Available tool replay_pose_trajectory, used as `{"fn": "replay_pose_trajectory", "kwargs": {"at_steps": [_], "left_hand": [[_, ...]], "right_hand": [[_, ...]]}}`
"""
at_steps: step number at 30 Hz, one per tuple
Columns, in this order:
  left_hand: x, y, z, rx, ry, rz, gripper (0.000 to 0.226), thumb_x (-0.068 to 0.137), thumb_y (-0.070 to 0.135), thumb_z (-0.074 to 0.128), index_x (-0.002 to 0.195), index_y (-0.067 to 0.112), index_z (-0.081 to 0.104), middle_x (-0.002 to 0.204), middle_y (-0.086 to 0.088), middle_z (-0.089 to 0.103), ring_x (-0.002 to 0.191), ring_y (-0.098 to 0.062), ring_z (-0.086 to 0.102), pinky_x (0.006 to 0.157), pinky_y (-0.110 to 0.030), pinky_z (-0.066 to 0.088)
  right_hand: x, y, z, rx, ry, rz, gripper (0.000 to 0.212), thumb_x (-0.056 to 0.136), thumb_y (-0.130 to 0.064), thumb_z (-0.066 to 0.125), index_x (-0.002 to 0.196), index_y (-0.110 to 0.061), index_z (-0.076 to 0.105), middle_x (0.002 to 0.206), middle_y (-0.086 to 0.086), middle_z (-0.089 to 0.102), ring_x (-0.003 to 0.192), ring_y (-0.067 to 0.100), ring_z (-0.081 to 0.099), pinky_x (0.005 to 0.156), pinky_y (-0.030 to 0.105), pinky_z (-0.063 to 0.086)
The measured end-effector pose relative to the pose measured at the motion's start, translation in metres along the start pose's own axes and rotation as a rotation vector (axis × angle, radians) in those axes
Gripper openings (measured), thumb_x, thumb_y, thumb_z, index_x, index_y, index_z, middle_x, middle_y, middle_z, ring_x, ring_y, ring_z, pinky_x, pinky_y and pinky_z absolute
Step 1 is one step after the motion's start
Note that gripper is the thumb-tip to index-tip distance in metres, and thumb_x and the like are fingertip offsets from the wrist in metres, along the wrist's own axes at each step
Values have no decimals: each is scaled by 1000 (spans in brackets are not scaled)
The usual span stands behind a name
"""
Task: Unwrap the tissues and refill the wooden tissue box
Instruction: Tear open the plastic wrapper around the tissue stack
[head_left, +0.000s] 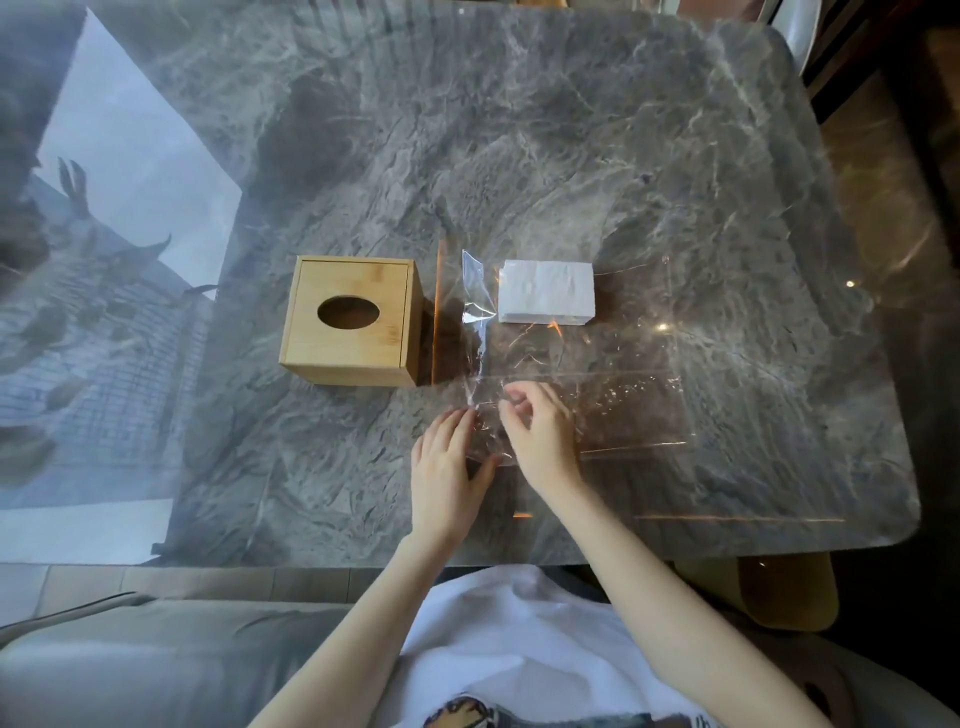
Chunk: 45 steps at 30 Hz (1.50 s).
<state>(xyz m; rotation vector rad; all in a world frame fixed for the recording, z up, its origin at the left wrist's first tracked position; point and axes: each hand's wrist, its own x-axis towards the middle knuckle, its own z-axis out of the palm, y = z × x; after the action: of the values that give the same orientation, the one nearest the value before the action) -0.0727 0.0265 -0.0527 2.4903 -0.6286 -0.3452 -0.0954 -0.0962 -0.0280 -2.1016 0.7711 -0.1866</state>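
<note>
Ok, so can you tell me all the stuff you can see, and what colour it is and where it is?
table: one, grey marble with pale veins, under everything
wooden tissue box: one, light brown with an oval hole on top, left of the middle
tissues: one white stack, bare, right of the box
plastic wrap: one clear piece, spread from beside the tissues down to the hands
sofa: one, grey, bottom left, off the table
white shirt: one, on the person, bottom middle
left hand: one, resting on the plastic wrap, near the table's front edge
right hand: one, fingers curled at the plastic wrap, beside the left hand
</note>
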Motion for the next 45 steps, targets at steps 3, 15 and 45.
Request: {"fn": "replay_pose_trajectory", "kwargs": {"at_steps": [3,15,45], "left_hand": [[-3,6,0,-16,-35,46,55,81,34,55,132,15,46,136,-3,54,132,-21,43,104,-39,37],[15,-4,-19,-112,-82,187,42,84,29,34,111,12,62,117,-4,67,108,-24,60,91,-31,40],[38,-13,-8,218,-217,215,70,83,45,9,145,16,23,157,0,19,146,-19,11,119,-42,6]], "right_hand": [[9,-6,11,44,-90,117,24,81,-22,65,98,-5,64,96,12,60,84,24,57,78,30,45],[19,-1,21,18,-58,215,8,78,-9,60,72,-8,65,78,-2,54,69,18,50,63,27,38],[-32,32,-38,-85,-262,202,21,71,-11,65,55,-15,52,81,3,52,78,15,46,65,22,29]]}}
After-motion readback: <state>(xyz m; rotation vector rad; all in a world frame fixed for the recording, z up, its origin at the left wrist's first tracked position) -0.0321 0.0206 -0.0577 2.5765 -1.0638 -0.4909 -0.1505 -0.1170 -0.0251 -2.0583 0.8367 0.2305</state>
